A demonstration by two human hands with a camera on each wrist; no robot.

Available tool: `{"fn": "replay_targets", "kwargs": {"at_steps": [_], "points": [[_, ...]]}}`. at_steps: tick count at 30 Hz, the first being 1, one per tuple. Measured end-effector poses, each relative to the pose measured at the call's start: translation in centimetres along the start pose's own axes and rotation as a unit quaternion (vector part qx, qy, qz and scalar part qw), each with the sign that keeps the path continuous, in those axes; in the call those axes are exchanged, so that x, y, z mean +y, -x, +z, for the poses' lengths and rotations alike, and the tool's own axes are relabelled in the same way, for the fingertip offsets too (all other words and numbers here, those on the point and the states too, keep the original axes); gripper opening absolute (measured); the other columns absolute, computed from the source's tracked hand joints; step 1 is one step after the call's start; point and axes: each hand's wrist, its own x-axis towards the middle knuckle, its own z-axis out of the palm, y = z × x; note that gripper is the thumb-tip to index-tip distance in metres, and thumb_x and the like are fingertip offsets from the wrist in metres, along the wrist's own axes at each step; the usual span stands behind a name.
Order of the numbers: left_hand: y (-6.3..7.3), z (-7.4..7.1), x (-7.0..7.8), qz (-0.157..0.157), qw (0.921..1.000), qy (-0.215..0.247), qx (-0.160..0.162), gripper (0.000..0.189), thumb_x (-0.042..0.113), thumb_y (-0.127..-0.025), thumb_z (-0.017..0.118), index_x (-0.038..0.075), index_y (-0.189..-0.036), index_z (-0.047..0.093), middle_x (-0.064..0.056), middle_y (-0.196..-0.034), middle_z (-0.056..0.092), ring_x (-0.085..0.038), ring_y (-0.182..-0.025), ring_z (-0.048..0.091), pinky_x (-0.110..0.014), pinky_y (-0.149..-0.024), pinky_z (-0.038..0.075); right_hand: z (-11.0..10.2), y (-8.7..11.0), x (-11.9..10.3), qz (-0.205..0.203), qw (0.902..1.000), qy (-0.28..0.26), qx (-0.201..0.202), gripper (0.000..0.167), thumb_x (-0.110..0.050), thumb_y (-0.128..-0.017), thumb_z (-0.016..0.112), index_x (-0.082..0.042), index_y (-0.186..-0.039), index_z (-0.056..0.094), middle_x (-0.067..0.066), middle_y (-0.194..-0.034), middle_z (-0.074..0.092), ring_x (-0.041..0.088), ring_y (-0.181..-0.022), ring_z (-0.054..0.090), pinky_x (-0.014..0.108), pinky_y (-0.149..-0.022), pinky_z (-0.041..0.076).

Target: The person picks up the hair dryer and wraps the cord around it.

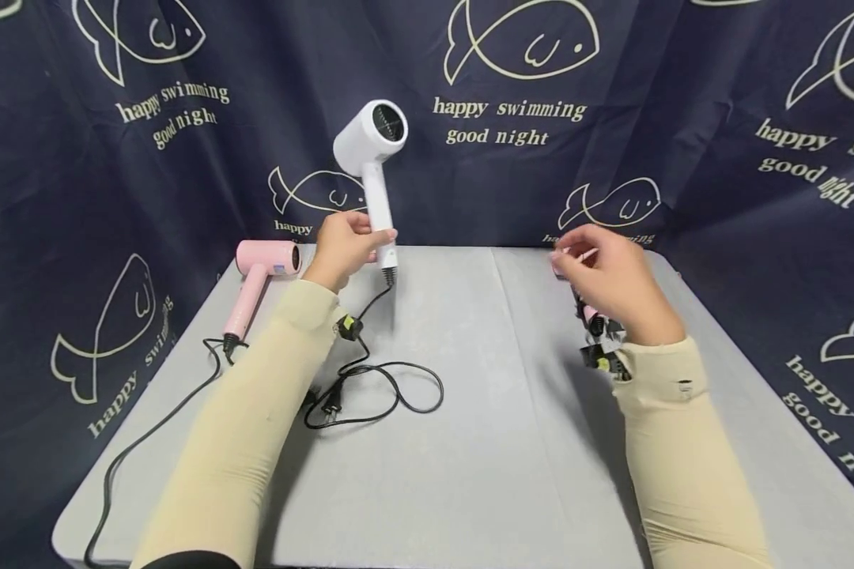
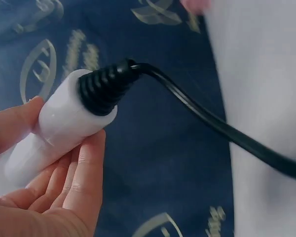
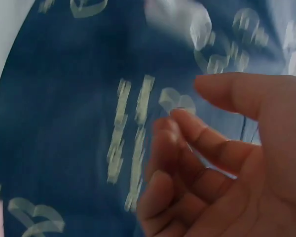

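My left hand (image 1: pixel 340 246) grips the white handle of a hair dryer (image 1: pixel 375 194), held up over the table with its round head at the top. In the left wrist view, the thumb and fingers wrap the handle (image 2: pixel 64 123) near its ribbed black cord sleeve (image 2: pixel 104 89). My right hand (image 1: pixel 608 276) hovers over the right side, fingers loosely bent and nothing between them in the right wrist view. Beneath it in the head view shows part of a pink hair dryer (image 1: pixel 589 313), mostly hidden by the hand and wrist.
Another pink hair dryer (image 1: pixel 256 288) lies at the left rear of the grey table (image 1: pixel 470 474), its cord (image 1: pixel 117 462) running to the front edge. The white dryer's black cord (image 1: pixel 398 371) loops on the tabletop beside its plug (image 1: pixel 331 405). A dark curtain (image 1: pixel 413 47) hangs behind.
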Motion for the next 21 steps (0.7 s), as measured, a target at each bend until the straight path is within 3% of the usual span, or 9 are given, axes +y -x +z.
{"fn": "replay_targets", "kwargs": {"at_steps": [5, 8, 13, 17, 21], "points": [[2.4, 2.5, 2.5, 0.035, 0.9910, 0.119, -0.050, 0.032, 0.003, -0.081, 0.085, -0.003, -0.105, 0.064, -0.009, -0.095, 0.070, -0.015, -0.081, 0.072, -0.036, -0.074, 0.065, 3.0, 0.8, -4.5, -0.109, 0.9931, -0.043, 0.009, 0.020, -0.031, -0.094, 0.075, -0.014, -0.104, 0.072, -0.002, -0.085, 0.071, 0.009, -0.075, 0.065, 0.028, -0.074, 0.051], [4.5, 3.5, 4.2, 0.071, 0.9836, 0.147, -0.076, 0.032, 0.002, -0.081, 0.084, -0.001, -0.102, 0.061, -0.011, -0.094, 0.071, -0.017, -0.084, 0.072, -0.041, -0.075, 0.065, 4.5, 1.2, -6.7, -0.138, 0.9890, -0.053, -0.001, 0.034, -0.036, -0.093, 0.076, -0.010, -0.112, 0.065, 0.001, -0.090, 0.073, 0.013, -0.079, 0.068, 0.033, -0.070, 0.056], [7.4, 4.6, 6.1, 0.127, 0.9774, 0.141, -0.093, 0.032, 0.007, -0.080, 0.086, 0.003, -0.099, 0.061, -0.011, -0.095, 0.074, -0.019, -0.087, 0.073, -0.038, -0.078, 0.064, 6.3, 2.2, -8.8, -0.157, 0.9872, -0.024, -0.003, 0.048, -0.049, -0.095, 0.071, -0.009, -0.118, 0.056, 0.002, -0.090, 0.072, 0.016, -0.078, 0.070, 0.034, -0.067, 0.054], [9.2, 5.0, 6.7, 0.156, 0.9786, 0.108, -0.081, 0.035, 0.010, -0.078, 0.088, 0.004, -0.099, 0.060, -0.007, -0.093, 0.073, -0.019, -0.085, 0.075, -0.031, -0.076, 0.062, 7.2, 3.0, -9.3, -0.181, 0.9823, 0.004, 0.047, 0.044, -0.046, -0.098, 0.067, -0.009, -0.118, 0.056, -0.002, -0.073, 0.064, 0.015, -0.061, 0.062, 0.034, -0.055, 0.048], [10.5, 5.2, 7.0, 0.196, 0.9770, 0.055, -0.065, 0.039, 0.016, -0.077, 0.089, 0.005, -0.102, 0.062, -0.006, -0.094, 0.072, -0.017, -0.087, 0.076, -0.032, -0.075, 0.061, 7.9, 3.4, -9.4, -0.221, 0.9686, 0.031, 0.111, 0.038, -0.039, -0.101, 0.062, -0.005, -0.119, 0.056, 0.004, -0.073, 0.062, 0.022, -0.057, 0.058, 0.042, -0.051, 0.047]]}}
